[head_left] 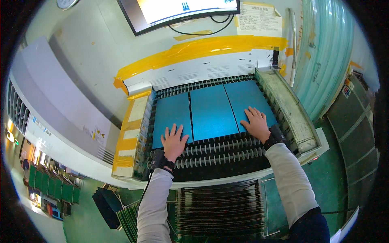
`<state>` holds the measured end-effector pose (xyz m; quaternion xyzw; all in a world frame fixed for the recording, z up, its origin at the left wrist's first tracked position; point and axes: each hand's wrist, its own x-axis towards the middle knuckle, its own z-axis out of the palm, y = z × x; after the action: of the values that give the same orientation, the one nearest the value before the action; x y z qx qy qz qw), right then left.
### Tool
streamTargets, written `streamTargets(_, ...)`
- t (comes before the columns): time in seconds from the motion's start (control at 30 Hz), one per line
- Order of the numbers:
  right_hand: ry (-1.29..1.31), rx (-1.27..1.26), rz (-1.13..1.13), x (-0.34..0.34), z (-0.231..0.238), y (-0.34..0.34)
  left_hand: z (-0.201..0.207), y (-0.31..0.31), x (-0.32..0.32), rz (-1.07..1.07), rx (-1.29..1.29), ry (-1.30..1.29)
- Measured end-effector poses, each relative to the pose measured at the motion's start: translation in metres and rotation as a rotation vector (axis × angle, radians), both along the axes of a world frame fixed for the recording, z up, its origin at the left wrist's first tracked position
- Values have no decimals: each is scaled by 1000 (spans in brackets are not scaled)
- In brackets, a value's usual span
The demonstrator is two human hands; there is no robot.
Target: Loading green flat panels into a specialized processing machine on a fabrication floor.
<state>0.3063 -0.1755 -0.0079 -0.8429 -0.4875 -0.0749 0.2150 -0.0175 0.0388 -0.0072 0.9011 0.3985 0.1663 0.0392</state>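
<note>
Lying under the left fingers (173, 130) and right fingers (255, 113): outer blue panels (172, 111).

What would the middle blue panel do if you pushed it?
The middle blue panel would probably stay stiff, since it lies flat without sagging. It might glide easily, since rows of small wheels show in front and behind.

A cream paper sheet (259, 20) on the pale wall (97, 48) bears printed rows too small for me to read; yellow-and-black labels (96, 133) mark the sloping white cover (69, 89); tiny print lines the white backing strip (194, 73); a square multicoloured label (346, 91) sits on the dark grey panel (344, 117); the black-framed rectangular monitor (160, 11) shows a blue emblem (185, 6).
</note>
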Motion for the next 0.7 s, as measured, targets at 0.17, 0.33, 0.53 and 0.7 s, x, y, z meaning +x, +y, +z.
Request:
streamTargets(0.17,-16,-15,-24,5,0,4,-3,11,10,-18,2,13)
streamTargets(0.33,-35,-13,-19,-1,-3,8,0,15,9,-14,-4,21)
streamTargets(0.53,-97,8,35,-5,-7,3,-3,14,8,-19,16,-8)
streamTargets(0.7,-135,30,9,2,-11,9,-4,11,12,-44,49,-29)
